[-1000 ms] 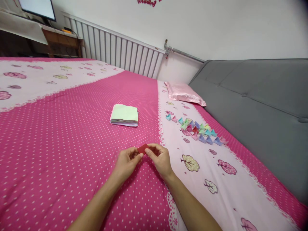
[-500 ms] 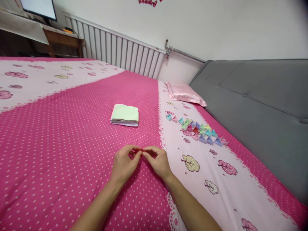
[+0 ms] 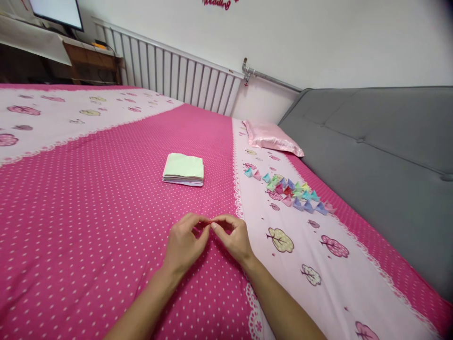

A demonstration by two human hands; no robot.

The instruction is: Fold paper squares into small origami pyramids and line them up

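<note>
My left hand (image 3: 187, 241) and my right hand (image 3: 234, 237) meet over the pink dotted bedspread (image 3: 106, 226). Thumb and fingers of each are pinched on a small red piece of paper (image 3: 210, 222), mostly hidden by the fingertips. Beyond my hands lies a stack of square paper sheets (image 3: 184, 166), pale green on top. To the right, several small folded paper boats (image 3: 297, 204) in blue, pink, green, yellow and red stand in loose rows on the white printed band of the bedspread.
A pink satin pillow (image 3: 271, 137) lies at the far right against the grey padded headboard (image 3: 375, 137). A white radiator (image 3: 170, 66) runs along the wall behind the bed. At the far left, a monitor (image 3: 58, 13) stands on a desk (image 3: 88, 55).
My fingertips have shifted very slightly to the right, and less of the red paper shows between them. The paper stack and the boats have stayed put.
</note>
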